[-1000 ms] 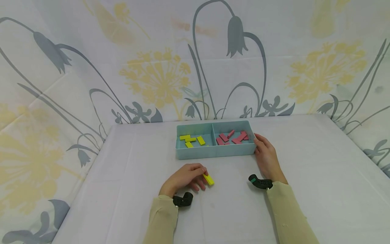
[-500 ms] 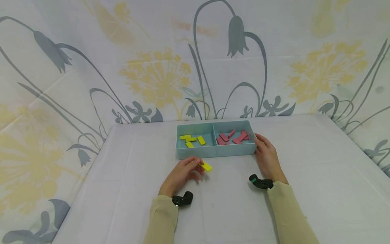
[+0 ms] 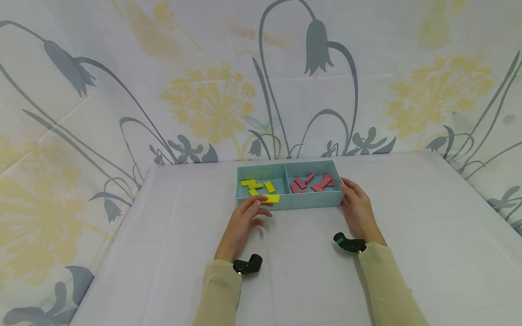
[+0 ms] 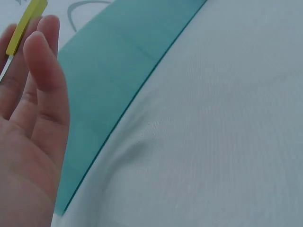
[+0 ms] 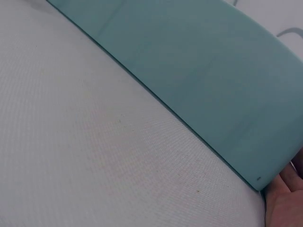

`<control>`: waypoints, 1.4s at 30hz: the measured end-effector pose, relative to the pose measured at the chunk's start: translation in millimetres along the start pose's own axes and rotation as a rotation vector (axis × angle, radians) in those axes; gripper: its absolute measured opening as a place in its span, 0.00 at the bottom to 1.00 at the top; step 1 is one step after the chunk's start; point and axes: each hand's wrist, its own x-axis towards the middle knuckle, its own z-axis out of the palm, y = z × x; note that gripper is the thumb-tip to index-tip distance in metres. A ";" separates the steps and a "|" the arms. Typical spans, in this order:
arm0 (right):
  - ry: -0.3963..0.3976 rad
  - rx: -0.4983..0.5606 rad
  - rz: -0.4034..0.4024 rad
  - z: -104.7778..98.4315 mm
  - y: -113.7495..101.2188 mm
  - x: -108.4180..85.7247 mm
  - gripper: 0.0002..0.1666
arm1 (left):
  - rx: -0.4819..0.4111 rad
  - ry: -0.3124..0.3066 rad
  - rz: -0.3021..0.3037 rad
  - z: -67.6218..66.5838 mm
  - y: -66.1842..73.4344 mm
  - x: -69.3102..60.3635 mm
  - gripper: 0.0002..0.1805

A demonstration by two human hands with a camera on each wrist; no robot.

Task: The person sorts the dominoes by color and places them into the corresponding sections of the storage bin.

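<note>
My left hand (image 3: 241,225) pinches a yellow block (image 3: 271,198) between thumb and fingers, in front of the near wall of a pale teal divided tray (image 3: 302,202). In the left wrist view, the same yellow block (image 4: 22,23) shows at the fingertips, with the tray wall (image 4: 109,80) beyond the hand. Several yellow blocks (image 3: 269,187) lie in the tray's left compartment and several red blocks (image 3: 300,183) in its right one. At the tray's right end, my right hand (image 3: 359,213) holds the side wall; its fingers are partly hidden.
A white cloth (image 3: 163,253) covers the table beneath the tray. Behind it hangs a flower-printed cloth (image 3: 285,99). Each wrist wears a black camera band, the left one (image 3: 248,264) and the right one (image 3: 350,243).
My left hand has moved forward from the tabletop to the tray's near rim, carrying the yellow block, which has turned to lie nearly level. The right hand stays at the tray's end.
</note>
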 end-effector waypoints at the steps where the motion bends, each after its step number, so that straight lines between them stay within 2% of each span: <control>1: -0.002 -0.002 -0.002 -0.3 0.0 -0.1 0.31 | -0.006 0.007 0.008 1.4 1.4 0.3 0.22; 4: -0.003 -0.009 -0.008 -0.9 -0.3 0.0 0.31 | -0.013 0.015 0.023 6.9 10.8 -1.3 0.21; 9: 0.016 -0.023 -0.007 -0.9 -1.3 0.8 0.31 | 0.005 -0.005 0.029 15.0 26.2 -4.4 0.21; 14: 0.023 -0.020 -0.016 -0.3 -0.2 1.9 0.31 | 0.041 -0.014 0.013 19.2 28.1 -1.1 0.22; 21: 0.019 -0.020 -0.010 -1.6 1.1 2.2 0.31 | 0.177 -0.024 -0.006 26.4 37.9 3.3 0.25; 31: 0.025 -0.007 -0.010 -0.8 1.2 1.9 0.32 | 0.266 0.008 -0.034 28.6 22.8 21.2 0.27; 42: 0.031 -0.003 0.002 -1.0 2.0 2.8 0.32 | 0.309 0.056 -0.082 37.2 22.5 32.2 0.27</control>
